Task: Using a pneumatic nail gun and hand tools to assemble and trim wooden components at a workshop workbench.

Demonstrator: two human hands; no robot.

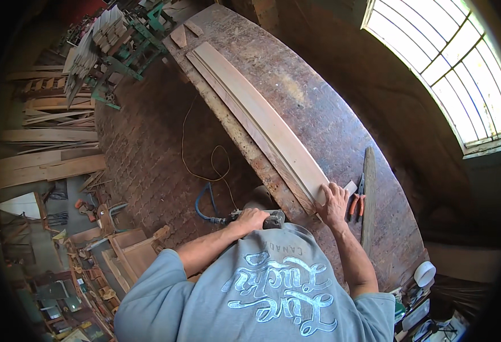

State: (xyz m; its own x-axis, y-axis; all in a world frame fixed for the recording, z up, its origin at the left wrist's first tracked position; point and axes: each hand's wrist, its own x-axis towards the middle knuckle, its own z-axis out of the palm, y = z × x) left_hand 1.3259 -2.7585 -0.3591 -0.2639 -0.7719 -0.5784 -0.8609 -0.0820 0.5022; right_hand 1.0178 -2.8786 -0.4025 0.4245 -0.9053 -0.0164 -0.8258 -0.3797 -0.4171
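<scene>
In the head view, a long pale board (262, 117) lies lengthwise on the worn table (324, 108), along its left edge, with its near end close to the person. The right hand (334, 203) rests on that near end with fingers bent; I cannot tell whether it pinches the wood or only presses on it. The left hand (251, 219) is wrapped around a dark tool (274, 220), held near the table's edge, with a blue hose (200, 207) beside it. Right of the right hand lie pliers (358, 200) with orange handles, next to a narrow grey stick (368, 188). A yellow cord (185, 157) trails across the floor (148, 148).
</scene>
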